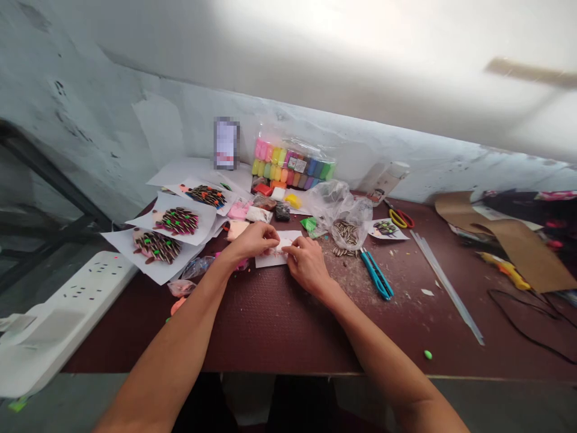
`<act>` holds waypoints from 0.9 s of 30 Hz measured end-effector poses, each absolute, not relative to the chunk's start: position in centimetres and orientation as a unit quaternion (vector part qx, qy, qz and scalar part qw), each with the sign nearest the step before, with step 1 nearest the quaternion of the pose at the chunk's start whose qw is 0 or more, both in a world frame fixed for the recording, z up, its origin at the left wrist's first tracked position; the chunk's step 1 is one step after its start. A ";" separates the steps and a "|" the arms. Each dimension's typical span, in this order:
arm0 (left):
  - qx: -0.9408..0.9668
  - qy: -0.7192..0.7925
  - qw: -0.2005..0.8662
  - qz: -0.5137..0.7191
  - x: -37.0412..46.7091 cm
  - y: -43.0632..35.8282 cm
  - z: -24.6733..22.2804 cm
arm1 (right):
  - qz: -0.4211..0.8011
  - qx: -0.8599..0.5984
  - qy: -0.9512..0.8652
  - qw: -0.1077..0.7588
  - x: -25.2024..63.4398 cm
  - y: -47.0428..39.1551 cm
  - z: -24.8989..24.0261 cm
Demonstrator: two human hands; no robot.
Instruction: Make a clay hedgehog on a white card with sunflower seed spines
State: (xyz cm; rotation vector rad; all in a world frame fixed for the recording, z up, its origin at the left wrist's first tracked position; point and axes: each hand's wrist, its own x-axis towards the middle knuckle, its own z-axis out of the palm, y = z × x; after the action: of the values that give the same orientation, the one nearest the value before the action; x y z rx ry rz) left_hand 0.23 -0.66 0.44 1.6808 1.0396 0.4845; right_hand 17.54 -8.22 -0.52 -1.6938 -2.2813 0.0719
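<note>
Evidently light and thin, the white card (267, 261) lies on the bench (279, 325), under and between the fingertips of both hands. The left hand (255, 242) has thumb and fingers drawn together over it; the right hand (310, 263) curls in at its right side. Whether either grips something small, I cannot tell. The card would probably slide or bend easily, so steadying it by its edges seems best. The striped seeds (347, 231), beyond and right of the right hand, look hard and slick, best pinched mid-body.
</note>
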 end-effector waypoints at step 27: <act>0.724 0.408 0.502 0.239 0.2 -0.2 -0.3 | 0.081 -0.589 -0.755 0.277 16.6 -6.9 -1.6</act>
State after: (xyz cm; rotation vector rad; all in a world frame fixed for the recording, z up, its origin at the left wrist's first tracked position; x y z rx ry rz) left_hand 0.20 -0.21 -0.30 1.7504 0.9853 0.5772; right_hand 16.62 -6.92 -1.58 -1.5814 -2.0273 0.2185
